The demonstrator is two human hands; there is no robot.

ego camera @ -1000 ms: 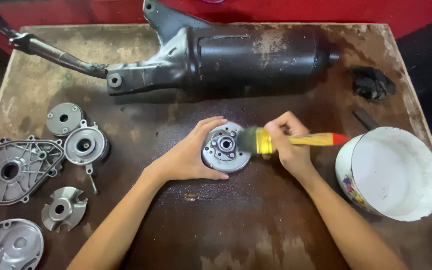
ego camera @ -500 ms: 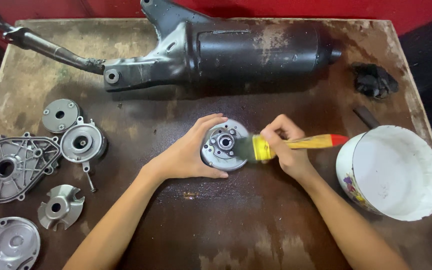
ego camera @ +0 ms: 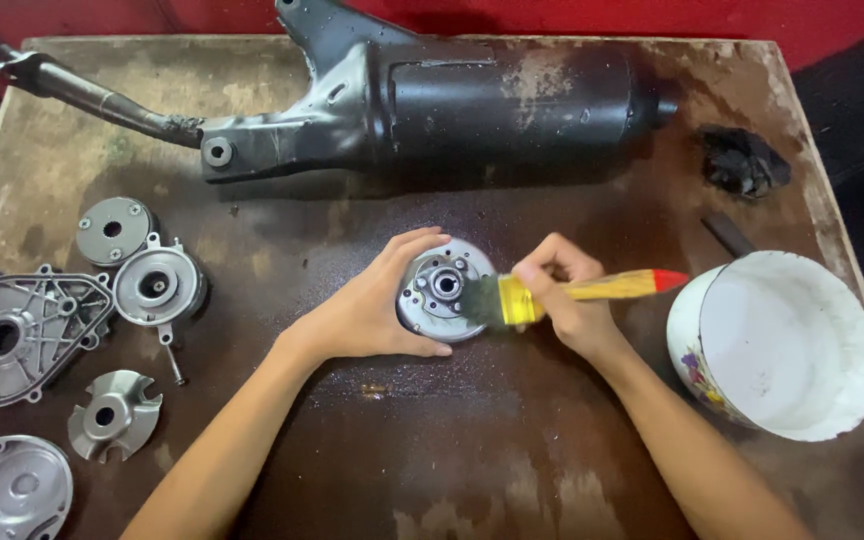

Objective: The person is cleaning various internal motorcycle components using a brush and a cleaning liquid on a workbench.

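Round grey metal clutch-type disc (ego camera: 440,290), central hub with dark bore and small bolts ringing it, lies flat mid-table (ego camera: 512,470) on a wet patch, left hand (ego camera: 372,310) cupping its left rim with fingers curled, right hand (ego camera: 564,295) gripping a yellow-handled, red-tipped paintbrush (ego camera: 552,293), bristles on the disc's right face.

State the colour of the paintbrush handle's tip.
Red, on a yellow paintbrush handle; the head view shows it.
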